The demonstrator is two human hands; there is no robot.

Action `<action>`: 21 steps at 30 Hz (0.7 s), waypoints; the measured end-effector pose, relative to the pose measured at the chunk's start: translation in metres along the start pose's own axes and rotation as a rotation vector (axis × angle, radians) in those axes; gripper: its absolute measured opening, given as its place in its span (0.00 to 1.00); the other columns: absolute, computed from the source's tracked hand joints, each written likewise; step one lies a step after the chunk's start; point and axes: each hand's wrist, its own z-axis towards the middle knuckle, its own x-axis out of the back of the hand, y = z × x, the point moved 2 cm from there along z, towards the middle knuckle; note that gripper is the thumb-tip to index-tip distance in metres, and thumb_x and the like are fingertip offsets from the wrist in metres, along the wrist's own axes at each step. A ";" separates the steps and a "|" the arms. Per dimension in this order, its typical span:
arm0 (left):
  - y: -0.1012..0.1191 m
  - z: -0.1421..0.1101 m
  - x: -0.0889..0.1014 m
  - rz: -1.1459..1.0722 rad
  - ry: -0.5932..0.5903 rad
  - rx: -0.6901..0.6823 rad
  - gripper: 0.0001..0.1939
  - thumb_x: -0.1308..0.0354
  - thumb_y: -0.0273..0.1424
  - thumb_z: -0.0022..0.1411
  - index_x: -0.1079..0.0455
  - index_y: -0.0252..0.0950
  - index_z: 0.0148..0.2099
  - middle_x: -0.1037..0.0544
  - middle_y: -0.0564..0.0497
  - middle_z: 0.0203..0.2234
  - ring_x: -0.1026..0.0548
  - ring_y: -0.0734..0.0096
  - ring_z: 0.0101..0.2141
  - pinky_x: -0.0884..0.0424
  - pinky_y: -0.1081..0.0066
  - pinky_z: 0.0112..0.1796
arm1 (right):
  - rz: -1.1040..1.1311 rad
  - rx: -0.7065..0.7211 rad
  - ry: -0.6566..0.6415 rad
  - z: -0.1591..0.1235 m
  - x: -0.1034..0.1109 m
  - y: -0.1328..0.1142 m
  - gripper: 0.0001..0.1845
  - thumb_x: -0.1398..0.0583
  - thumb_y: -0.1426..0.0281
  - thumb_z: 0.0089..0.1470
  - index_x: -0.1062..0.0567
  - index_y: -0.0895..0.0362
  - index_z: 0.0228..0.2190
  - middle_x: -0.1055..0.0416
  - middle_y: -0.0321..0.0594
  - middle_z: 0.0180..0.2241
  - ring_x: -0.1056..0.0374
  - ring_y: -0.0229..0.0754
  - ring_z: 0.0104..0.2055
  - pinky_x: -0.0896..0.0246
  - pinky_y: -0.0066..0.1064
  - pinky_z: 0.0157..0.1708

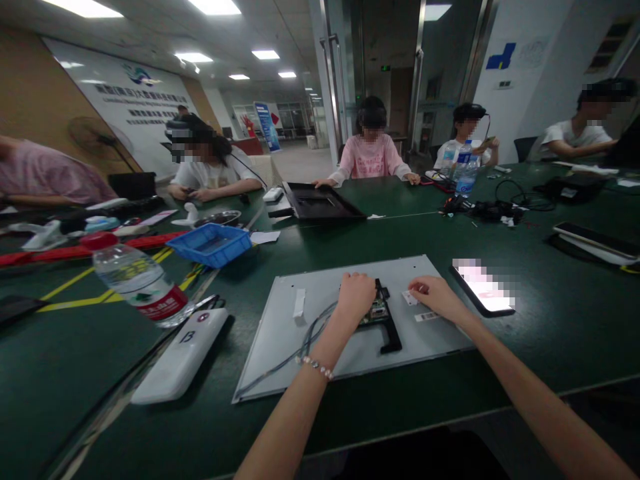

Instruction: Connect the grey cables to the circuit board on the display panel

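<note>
A grey metal panel (320, 333) lies flat on the green table in front of me. Near its middle sit a small circuit board (376, 313) and a black L-shaped bracket (391, 333), with thin cables (305, 337) running off to the left. My left hand (356, 293) is curled, knuckles up, pressing down on the circuit board. My right hand (434, 297) rests on the panel just right of the bracket, fingers bent and pinched at a small white label (410, 297). A second label (426, 316) lies below it.
A lit phone (483, 288) lies right of the panel. A water bottle (135, 277) lies on its side at left, beside a white power bank (183, 355) and a blue tray (211, 243). Several other people sit around the table; a black frame (320, 201) lies before one.
</note>
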 end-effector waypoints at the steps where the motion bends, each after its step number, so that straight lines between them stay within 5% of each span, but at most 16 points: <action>1: -0.001 -0.001 0.001 -0.007 0.005 0.009 0.11 0.49 0.32 0.63 0.27 0.31 0.36 0.24 0.41 0.34 0.27 0.59 0.40 0.37 0.62 0.42 | 0.012 -0.010 0.010 0.000 0.000 0.000 0.09 0.42 0.69 0.50 0.24 0.55 0.34 0.26 0.39 0.31 0.32 0.40 0.31 0.38 0.32 0.35; 10: -0.015 -0.008 0.011 -0.075 0.075 0.035 0.13 0.53 0.30 0.64 0.29 0.34 0.45 0.23 0.43 0.38 0.27 0.61 0.43 0.37 0.64 0.45 | 0.092 -0.099 0.000 0.000 0.004 -0.001 0.09 0.41 0.69 0.50 0.22 0.55 0.33 0.25 0.40 0.33 0.31 0.40 0.31 0.36 0.31 0.31; 15: -0.026 -0.024 0.024 -0.135 0.132 0.078 0.14 0.53 0.27 0.63 0.30 0.34 0.47 0.23 0.44 0.40 0.27 0.62 0.44 0.35 0.64 0.45 | 0.329 -0.223 -0.069 0.000 -0.001 0.003 0.10 0.41 0.67 0.50 0.23 0.56 0.35 0.25 0.40 0.34 0.31 0.36 0.26 0.34 0.30 0.26; 21: 0.001 -0.063 0.024 -0.274 0.177 0.043 0.14 0.55 0.27 0.64 0.32 0.36 0.49 0.25 0.46 0.44 0.29 0.63 0.45 0.34 0.63 0.46 | 0.666 -0.328 -0.169 -0.007 -0.010 -0.006 0.10 0.38 0.67 0.49 0.25 0.56 0.35 0.26 0.41 0.34 0.28 0.36 0.32 0.31 0.29 0.33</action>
